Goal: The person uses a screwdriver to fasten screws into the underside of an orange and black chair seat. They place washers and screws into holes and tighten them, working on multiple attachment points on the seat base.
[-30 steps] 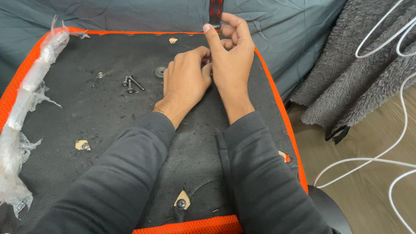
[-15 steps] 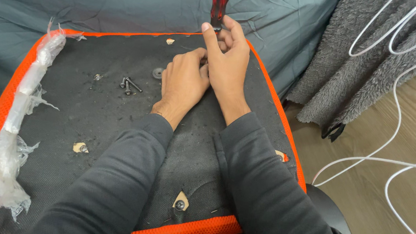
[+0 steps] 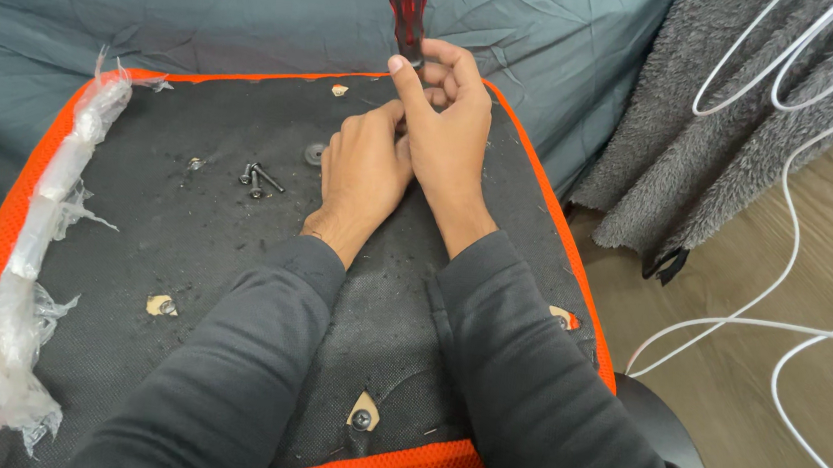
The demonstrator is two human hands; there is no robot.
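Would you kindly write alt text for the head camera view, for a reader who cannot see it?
A person's right hand steadies an upright red-and-black screwdriver while the left hand rests at its base, on the black underside of an orange-edged seat cushion. Loose screws lie to the left, near crumpled clear plastic wrap.

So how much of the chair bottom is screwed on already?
One screw already sits in the near hole of the seat base. The right hand holds the screwdriver upright at the far edge while the left hand steadies its tip. Loose screws still lie on the base, and one hole looks empty.
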